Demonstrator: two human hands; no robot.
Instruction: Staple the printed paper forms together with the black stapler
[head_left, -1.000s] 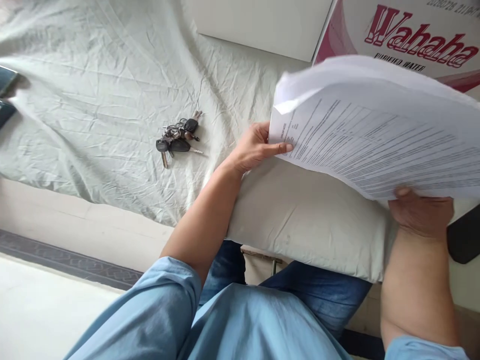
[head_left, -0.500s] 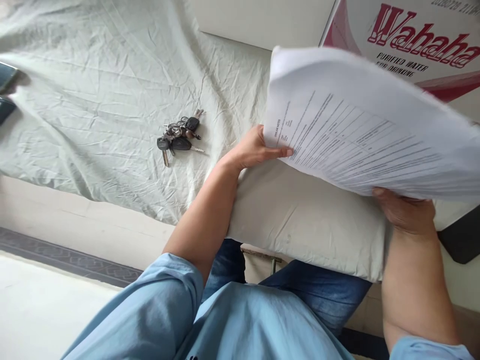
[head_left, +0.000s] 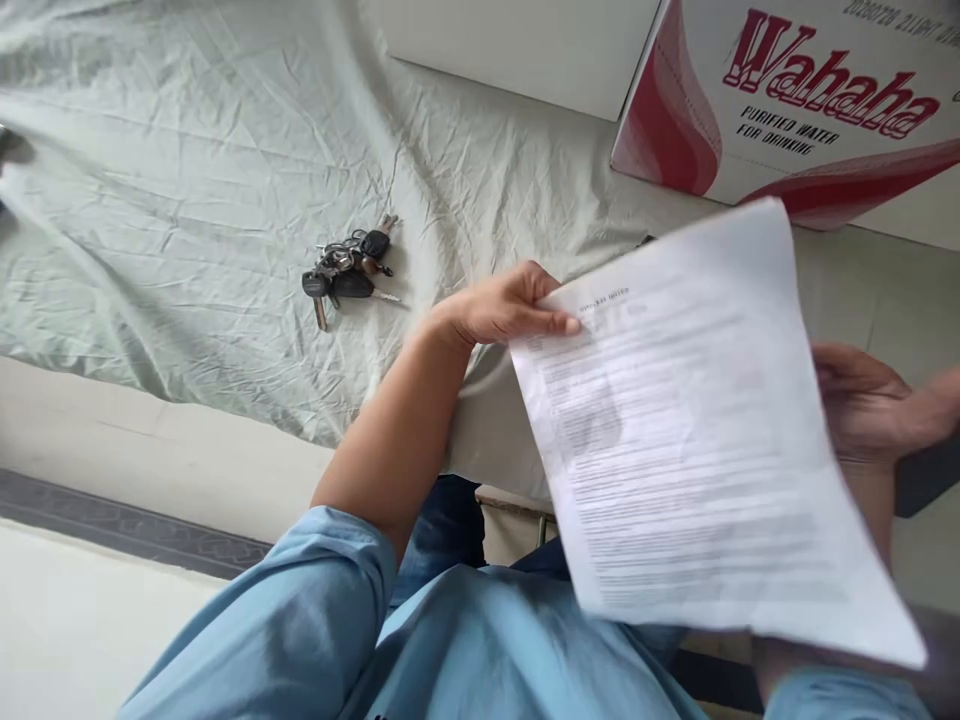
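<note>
My left hand (head_left: 504, 310) pinches the top left corner of a printed sheet of paper (head_left: 690, 440), which hangs tilted toward me and is blurred. My right hand (head_left: 870, 405) is just past the sheet's right edge, fingers spread and pointing right, with nothing visibly gripped; the paper covers part of it. Under the sheet lies a white pillow (head_left: 487, 440) across my lap, over blue jeans (head_left: 442, 525).
A bunch of keys (head_left: 345, 275) lies on the wrinkled pale bedsheet (head_left: 187, 200), left of my left hand. A red-and-white "Wahaha" water box (head_left: 810, 100) stands at the top right beside a white flat board (head_left: 525, 45). A dark object (head_left: 926, 475) shows at the right edge.
The paper has swung down from a raised, nearly flat position to hang toward me. My right hand has let go of its lower edge and moved right. My left hand keeps the corner.
</note>
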